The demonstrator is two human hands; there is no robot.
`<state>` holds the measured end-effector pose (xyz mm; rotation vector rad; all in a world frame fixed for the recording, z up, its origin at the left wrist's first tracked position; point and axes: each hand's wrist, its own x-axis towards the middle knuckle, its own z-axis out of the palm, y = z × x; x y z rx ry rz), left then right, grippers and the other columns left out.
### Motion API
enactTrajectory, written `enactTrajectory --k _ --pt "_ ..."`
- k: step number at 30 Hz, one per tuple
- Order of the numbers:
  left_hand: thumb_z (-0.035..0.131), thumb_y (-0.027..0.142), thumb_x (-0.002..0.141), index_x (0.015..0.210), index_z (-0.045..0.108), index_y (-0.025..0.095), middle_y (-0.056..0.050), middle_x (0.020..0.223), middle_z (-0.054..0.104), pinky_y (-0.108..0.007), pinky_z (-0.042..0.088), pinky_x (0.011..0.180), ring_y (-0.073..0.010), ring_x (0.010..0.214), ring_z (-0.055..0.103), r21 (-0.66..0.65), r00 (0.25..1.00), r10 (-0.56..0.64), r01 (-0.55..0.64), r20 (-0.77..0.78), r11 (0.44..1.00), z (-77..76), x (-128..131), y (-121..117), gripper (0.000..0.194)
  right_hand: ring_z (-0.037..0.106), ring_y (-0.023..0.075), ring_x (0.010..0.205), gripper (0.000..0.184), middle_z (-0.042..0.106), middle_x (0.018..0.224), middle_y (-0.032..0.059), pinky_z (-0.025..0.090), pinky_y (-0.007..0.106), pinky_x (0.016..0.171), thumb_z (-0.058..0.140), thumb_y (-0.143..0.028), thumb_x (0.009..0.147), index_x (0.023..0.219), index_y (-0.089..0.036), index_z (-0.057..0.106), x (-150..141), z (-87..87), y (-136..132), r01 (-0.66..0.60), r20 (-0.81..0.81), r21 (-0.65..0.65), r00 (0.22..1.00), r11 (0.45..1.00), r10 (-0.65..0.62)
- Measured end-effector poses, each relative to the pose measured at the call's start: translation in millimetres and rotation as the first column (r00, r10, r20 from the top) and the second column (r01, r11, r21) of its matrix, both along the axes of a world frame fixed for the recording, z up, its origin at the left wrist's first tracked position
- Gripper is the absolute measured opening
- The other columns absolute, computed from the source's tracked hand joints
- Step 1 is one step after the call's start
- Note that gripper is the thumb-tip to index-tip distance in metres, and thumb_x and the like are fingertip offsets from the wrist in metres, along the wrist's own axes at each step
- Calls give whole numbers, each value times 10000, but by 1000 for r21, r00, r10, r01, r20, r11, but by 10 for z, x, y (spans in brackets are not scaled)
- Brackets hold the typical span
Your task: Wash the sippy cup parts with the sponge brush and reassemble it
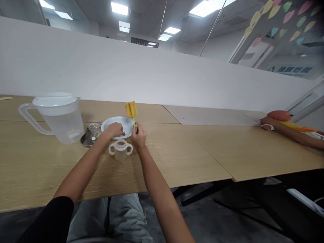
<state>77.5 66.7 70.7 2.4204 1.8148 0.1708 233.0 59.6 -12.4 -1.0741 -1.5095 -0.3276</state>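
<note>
My right hand (pixel 139 135) is closed around the green handle of a yellow sponge brush (pixel 131 109), held upright with the sponge head on top. My left hand (pixel 114 129) rests on a white plate (pixel 128 122), fingers curled over a small white part that I cannot make out clearly. A clear two-handled cup (pixel 120 150) without a lid stands on the wooden table (pixel 177 152) just in front of both hands.
A large clear pitcher (pixel 57 116) with a white lid stands at the left. A small metal bowl (pixel 89 135) sits between pitcher and plate. Another person's arm (pixel 291 133) lies on the table at the far right. A white partition runs behind.
</note>
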Motion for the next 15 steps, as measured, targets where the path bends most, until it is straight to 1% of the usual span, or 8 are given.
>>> enactTrajectory --k 3,5,8,11,12,13,14,15 --pt "743 352 609 816 740 216 -111 1002 718 -312 470 781 -285 954 641 -3 1000 -7 7 2 1000 -28 -27 32 248 699 155 799 352 726 957 123 533 223 691 383 -335 977 1120 -128 628 -5 1 3 14 4 17 1000 1000 -14" --pt "747 307 595 799 738 217 -105 1010 715 -306 467 787 -280 965 637 -2 1000 -20 20 15 1000 -42 -24 39 222 699 150 764 359 733 926 113 531 216 667 378 -345 978 1098 -127 637 -6 4 3 25 10 33 1000 999 -25" --pt "722 281 614 765 731 209 -100 967 720 -300 465 778 -268 931 645 -2 998 -41 41 53 999 -49 -3 36 168 702 157 774 367 734 932 121 532 223 671 373 -347 979 1077 -117 642 -3 9 1 24 7 60 1000 998 -25" --pt "662 319 682 814 718 197 -100 973 719 -307 463 794 -257 926 642 28 994 -47 45 98 999 27 -39 33 188 703 161 779 361 732 936 129 534 229 678 382 -342 977 1077 -109 640 5 12 -2 9 -9 70 1000 998 -8" --pt "630 343 715 844 710 193 -100 990 716 -309 462 808 -251 935 639 59 989 -46 38 141 998 76 -73 34 213 702 159 766 361 732 927 129 533 229 672 384 -341 976 1080 -108 639 7 11 -4 6 -13 65 1000 998 -5" --pt "597 367 744 868 700 190 -99 1002 713 -309 462 820 -242 940 637 99 975 -44 23 217 995 134 -115 33 240 699 156 749 361 732 914 128 532 228 662 384 -341 976 1082 -108 639 7 10 -5 6 -17 58 1000 998 -5" --pt "570 390 763 880 689 184 -96 1001 713 -307 465 824 -232 934 637 141 944 -43 -4 327 990 198 -160 30 265 697 152 734 362 732 903 126 530 227 653 382 -340 977 1085 -108 639 6 8 -7 8 -20 51 1000 999 -7" --pt "557 414 769 877 679 177 -94 984 713 -304 472 818 -223 919 639 179 886 -41 -48 462 983 263 -203 24 288 694 150 727 361 732 898 124 529 225 647 381 -338 977 1088 -109 638 2 5 -9 10 -19 46 1000 999 -9"
